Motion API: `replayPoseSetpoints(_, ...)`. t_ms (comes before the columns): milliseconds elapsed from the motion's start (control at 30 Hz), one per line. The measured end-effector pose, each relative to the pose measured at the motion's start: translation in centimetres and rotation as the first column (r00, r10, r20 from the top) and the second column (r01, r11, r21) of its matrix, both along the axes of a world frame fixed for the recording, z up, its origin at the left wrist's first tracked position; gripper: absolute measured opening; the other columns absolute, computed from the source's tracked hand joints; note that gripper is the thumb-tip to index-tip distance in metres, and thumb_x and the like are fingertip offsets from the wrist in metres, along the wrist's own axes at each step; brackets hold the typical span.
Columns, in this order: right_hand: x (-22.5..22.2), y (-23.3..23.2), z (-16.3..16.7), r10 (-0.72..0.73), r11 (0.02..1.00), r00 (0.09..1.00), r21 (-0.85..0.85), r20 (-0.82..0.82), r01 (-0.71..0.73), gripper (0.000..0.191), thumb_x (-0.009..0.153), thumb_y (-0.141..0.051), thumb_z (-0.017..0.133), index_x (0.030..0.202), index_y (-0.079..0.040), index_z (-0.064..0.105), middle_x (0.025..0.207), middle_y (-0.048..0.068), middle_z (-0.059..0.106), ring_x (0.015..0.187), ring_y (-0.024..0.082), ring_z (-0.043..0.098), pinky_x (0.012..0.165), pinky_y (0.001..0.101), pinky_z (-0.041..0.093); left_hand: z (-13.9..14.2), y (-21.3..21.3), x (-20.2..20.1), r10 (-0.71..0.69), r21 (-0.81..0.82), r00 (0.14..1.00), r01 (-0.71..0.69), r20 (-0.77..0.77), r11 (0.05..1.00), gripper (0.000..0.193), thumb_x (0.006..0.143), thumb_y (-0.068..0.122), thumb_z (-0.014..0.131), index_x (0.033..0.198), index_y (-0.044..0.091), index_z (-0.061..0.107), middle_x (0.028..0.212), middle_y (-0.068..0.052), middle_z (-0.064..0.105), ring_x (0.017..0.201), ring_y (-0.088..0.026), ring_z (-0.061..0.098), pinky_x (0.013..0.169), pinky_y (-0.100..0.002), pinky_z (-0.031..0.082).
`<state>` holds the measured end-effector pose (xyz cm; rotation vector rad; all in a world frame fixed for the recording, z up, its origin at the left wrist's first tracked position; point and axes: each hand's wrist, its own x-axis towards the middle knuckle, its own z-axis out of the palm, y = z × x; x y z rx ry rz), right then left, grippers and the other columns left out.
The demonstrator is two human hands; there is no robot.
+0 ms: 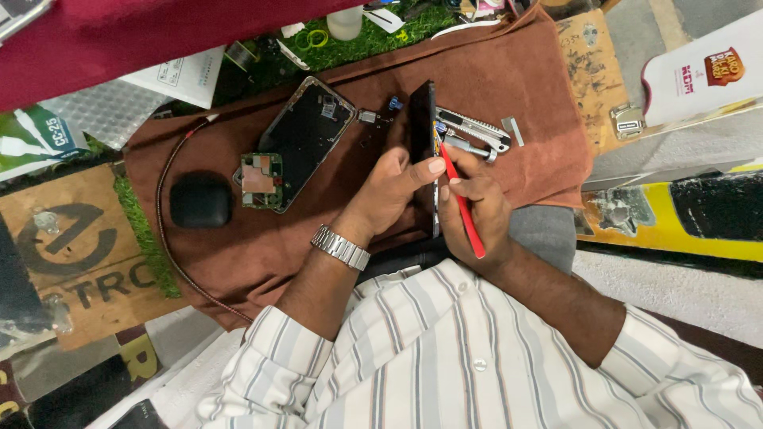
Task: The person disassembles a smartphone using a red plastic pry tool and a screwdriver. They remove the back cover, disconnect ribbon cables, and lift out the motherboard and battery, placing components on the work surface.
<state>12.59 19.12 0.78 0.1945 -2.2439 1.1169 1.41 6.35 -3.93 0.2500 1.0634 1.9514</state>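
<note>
1. The left hand (395,184) grips a thin black phone panel (424,135) held on edge, thumb pressed against its side and fingers wrapped behind it; a silver metal link watch (341,248) sits on that wrist.
2. The right hand (475,208) pinches a slim red pen-like tool (462,204), its tip meeting the panel's edge just beside the left thumb.
3. Just beyond the right hand's knuckles, on the brown cloth mat (238,254), lie a grey metal utility knife (477,127) and a small silver screwdriver (470,148).
4. Past the left hand lies an opened dark phone body (306,135) with a green circuit board (261,180) touching its corner.
5. Further out from the left hand rests a rounded black case (200,200), with a braided brown cable (163,199) curving around it.
</note>
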Motion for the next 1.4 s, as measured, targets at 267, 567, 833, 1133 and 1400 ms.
replayPoseSetpoints(267, -0.3, -0.1, 0.3, 0.022, 1.0, 0.999, -0.004, -0.027, -0.022, 0.021, 0.106, 0.001, 0.06, 0.116, -0.002, 0.042, 0.141, 0.031, 0.057, 0.129, 0.037, 0.065, 0.106, 0.0411, 0.057, 0.0, 0.2, 0.0, 0.0, 0.002, 1.0, 0.0, -0.002, 1.0, 0.062, 0.089, 0.039, 0.081, 0.112, -0.007, 0.047, 0.107, -0.013, 0.06, 0.097, -0.012, 0.06, 0.08, -0.028, 0.057)
replayPoseSetpoints(567, -0.2, 0.1, 0.2, 0.017, 1.0, 1.0, 0.024, 0.004, -0.017, 0.02, 0.106, 0.0, 0.06, 0.115, -0.001, 0.043, 0.143, 0.031, 0.056, 0.128, 0.037, 0.066, 0.105, 0.041, 0.057, 1.0, -0.1, -0.1, -0.023, -0.025, 1.0, 0.023, 0.001, 0.999, 0.06, 0.089, 0.038, 0.079, 0.111, -0.009, 0.048, 0.105, -0.013, 0.061, 0.095, -0.012, 0.061, 0.077, -0.028, 0.058)
replayPoseSetpoints(833, -0.2, 0.0, 0.0, 0.005, 1.0, 1.0, -0.008, 0.023, -0.005, 0.018, 0.107, -0.002, 0.059, 0.115, -0.002, 0.042, 0.143, 0.029, 0.057, 0.129, 0.035, 0.065, 0.107, 0.0404, 0.056, 1.5, -0.1, -0.2, -0.037, 0.028, 0.999, 0.037, -0.017, 0.999, 0.062, 0.089, 0.037, 0.078, 0.115, -0.01, 0.048, 0.106, -0.014, 0.065, 0.097, -0.014, 0.064, 0.085, -0.028, 0.058)
replayPoseSetpoints(1133, -0.4, -0.1, -0.2, 0.004, 1.0, 1.0, -0.002, -0.02, -0.004, 0.017, 0.107, 0.0, 0.059, 0.114, -0.003, 0.043, 0.142, 0.029, 0.058, 0.127, 0.034, 0.064, 0.109, 0.0414, 0.053, 1.2, -0.3, 0.0, -0.052, 0.054, 0.996, 0.048, 0.073, 0.997, 0.059, 0.09, 0.035, 0.079, 0.114, -0.008, 0.046, 0.108, -0.015, 0.061, 0.096, -0.015, 0.062, 0.079, -0.031, 0.059)
replayPoseSetpoints(1400, -0.4, 0.2, -0.1, 0.022, 1.0, 0.999, 0.001, -0.026, -0.022, 0.016, 0.106, 0.001, 0.061, 0.112, -0.001, 0.046, 0.141, 0.031, 0.058, 0.126, 0.038, 0.066, 0.106, 0.0418, 0.055, 1.7, -0.5, 0.0, -0.078, 0.091, 0.986, 0.065, 0.145, 0.994, 0.059, 0.086, 0.033, 0.078, 0.117, -0.005, 0.045, 0.106, -0.014, 0.062, 0.093, -0.016, 0.066, 0.076, -0.032, 0.061)
